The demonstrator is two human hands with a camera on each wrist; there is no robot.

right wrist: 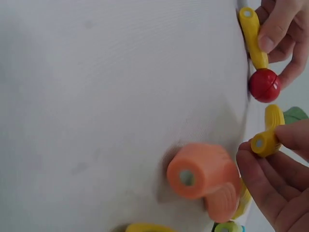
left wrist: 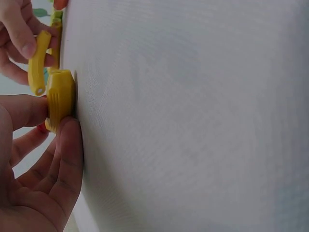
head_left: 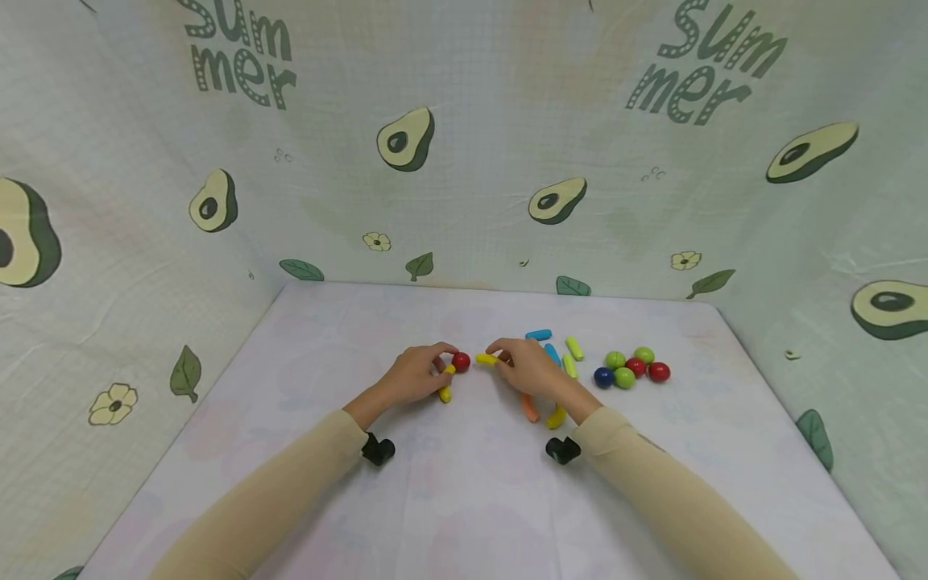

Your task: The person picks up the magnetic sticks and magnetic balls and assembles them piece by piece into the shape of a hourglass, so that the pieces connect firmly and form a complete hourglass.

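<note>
The left hand (head_left: 415,375) pinches a yellow curved stick (head_left: 445,393) near the middle of the table. A red ball (head_left: 461,362) touches that stick's far end; in the right wrist view the red ball (right wrist: 264,85) sits against the yellow stick (right wrist: 252,36). To the right, the right hand (head_left: 529,366) holds a second yellow curved piece (head_left: 486,358) between thumb and fingers, its tip pointing at the ball with a gap between. In the left wrist view this piece (left wrist: 38,63) appears just beyond the left hand's yellow stick (left wrist: 61,96).
Around the right hand lie blue sticks (head_left: 539,334), light green sticks (head_left: 574,348), an orange piece (head_left: 529,408) and another yellow piece (head_left: 556,417). Farther right is a cluster of green, red and dark blue balls (head_left: 604,378). A printed cloth stands behind the table.
</note>
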